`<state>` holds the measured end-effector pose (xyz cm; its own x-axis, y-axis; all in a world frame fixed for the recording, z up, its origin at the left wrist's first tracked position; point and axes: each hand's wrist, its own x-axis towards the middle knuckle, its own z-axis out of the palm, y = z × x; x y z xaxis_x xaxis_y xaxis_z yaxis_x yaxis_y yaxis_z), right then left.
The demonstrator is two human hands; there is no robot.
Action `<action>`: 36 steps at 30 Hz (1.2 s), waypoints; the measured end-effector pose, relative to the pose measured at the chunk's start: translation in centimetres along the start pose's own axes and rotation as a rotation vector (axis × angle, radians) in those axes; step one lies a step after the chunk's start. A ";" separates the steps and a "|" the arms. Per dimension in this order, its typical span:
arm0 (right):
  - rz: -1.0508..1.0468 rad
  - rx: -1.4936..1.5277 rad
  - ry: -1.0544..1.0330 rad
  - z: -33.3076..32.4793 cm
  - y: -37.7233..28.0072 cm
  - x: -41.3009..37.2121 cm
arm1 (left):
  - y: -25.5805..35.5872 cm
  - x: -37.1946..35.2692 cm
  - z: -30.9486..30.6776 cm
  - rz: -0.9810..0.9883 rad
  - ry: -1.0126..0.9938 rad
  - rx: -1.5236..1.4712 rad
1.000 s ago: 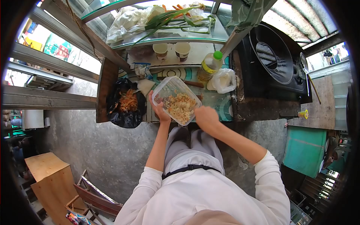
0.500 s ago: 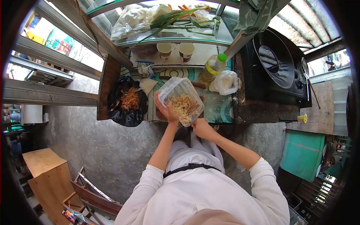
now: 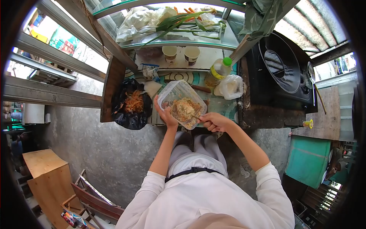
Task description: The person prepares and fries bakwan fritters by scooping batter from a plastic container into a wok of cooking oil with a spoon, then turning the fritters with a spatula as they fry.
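Observation:
My left hand (image 3: 166, 115) grips the left side of a clear square plastic container (image 3: 170, 91), its fingers wrapped round the wall. The container is tilted over the near edge of the counter. Inside lies a crumbly, pale orange-brown food mixture (image 3: 185, 108). My right hand (image 3: 214, 122) is closed on the thin handle of what looks like a spoon (image 3: 196, 117); its far end is buried in the mixture. Just left of the container, a black plastic bag (image 3: 131, 120) holds orange shreds (image 3: 133, 101) that look like peelings.
Behind the container stand an oil bottle (image 3: 219, 72) with a green cap, a white plastic bag (image 3: 231, 87) and two paper cups (image 3: 191, 56). A glass shelf above carries green onions (image 3: 175, 23). To the right, a large black wok (image 3: 282, 63) sits on a stove.
My right hand has risen from the container's lower corner to its right side, bringing the utensil handle into view. The mixture is heaped more towards the middle.

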<state>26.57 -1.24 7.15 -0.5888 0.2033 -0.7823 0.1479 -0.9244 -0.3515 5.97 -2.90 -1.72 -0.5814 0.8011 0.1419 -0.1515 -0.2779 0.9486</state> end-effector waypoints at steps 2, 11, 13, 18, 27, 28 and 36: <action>-0.116 -0.247 0.153 0.8 -0.4 -0.7 | 0.1 0.0 -0.1 0.001 0.018 0.015; -0.365 -1.432 0.834 4.9 2.9 3.8 | -0.2 -0.6 0.9 0.024 0.055 0.065; -0.332 -1.449 0.768 5.6 3.7 4.0 | -1.1 -0.3 0.5 0.027 0.053 0.004; -0.171 -1.508 0.664 5.6 0.4 0.0 | -1.1 -0.5 -0.1 -0.013 -0.023 -0.024; -0.265 -1.567 0.704 6.9 3.9 1.9 | -1.1 -0.4 0.7 -0.040 -0.022 -0.063; -0.258 -1.583 0.688 6.7 3.4 1.5 | -1.5 -0.6 0.4 -0.063 -0.007 -0.130; -0.329 -1.397 0.832 4.9 0.2 -1.2 | -2.0 -0.5 -0.1 -0.235 0.056 -0.326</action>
<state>23.43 -3.24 10.50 -0.2468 0.8489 -0.4673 0.9345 0.0809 -0.3467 6.51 -2.74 -3.73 -0.5420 0.8353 -0.0919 -0.5253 -0.2514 0.8129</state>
